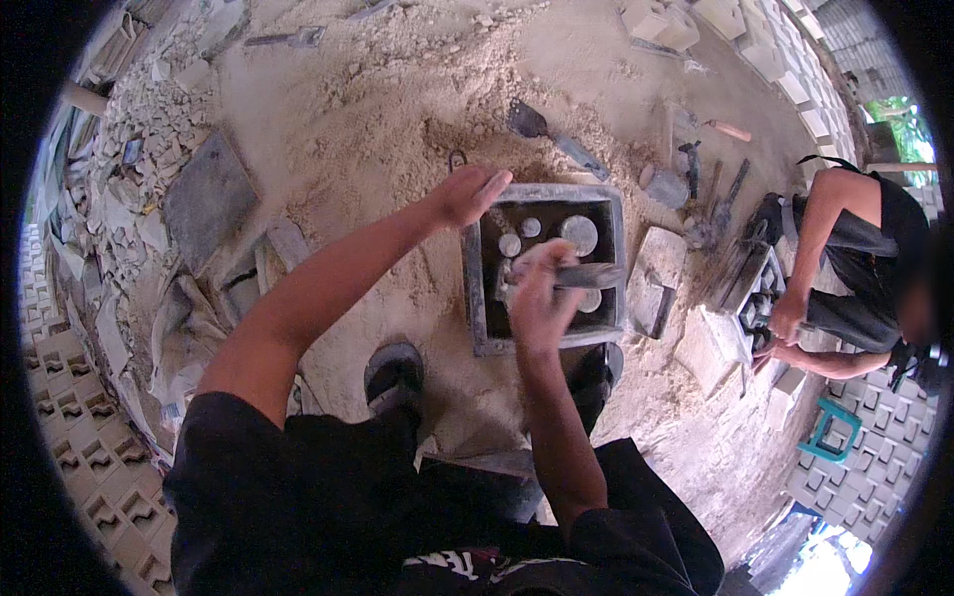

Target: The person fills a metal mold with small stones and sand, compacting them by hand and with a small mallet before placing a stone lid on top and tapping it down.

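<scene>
Rubble (149,149) lies at the far left of the ground, and a grey slab (209,204) lies flat beside it. Further right, the person's left foot (395,372) stands near the lower left corner of the box (474,283). The left hand (467,197) is laid over the box's upper left corner, fingers close together and pointing along the top edge; it touches the rim, but whether the fingers clasp it from beneath cannot be told.

The box, a square open frame, sits on the ground in front of the person. Inside it are pale round pieces: two small ones toward the upper left corner, a large disc (578,235) toward the upper right corner, and another partly covered below. The right hand (542,303), somewhat blurred, is over the middle of the box, its fingers closed around a dark tool (588,276) that points toward the right edge.

A trowel (529,119) lies beyond the top edge, its handle slanting toward the upper right corner. Right of the box is a pale block (661,256). At far right, a co-worker's hands (788,318) are at another mould.
</scene>
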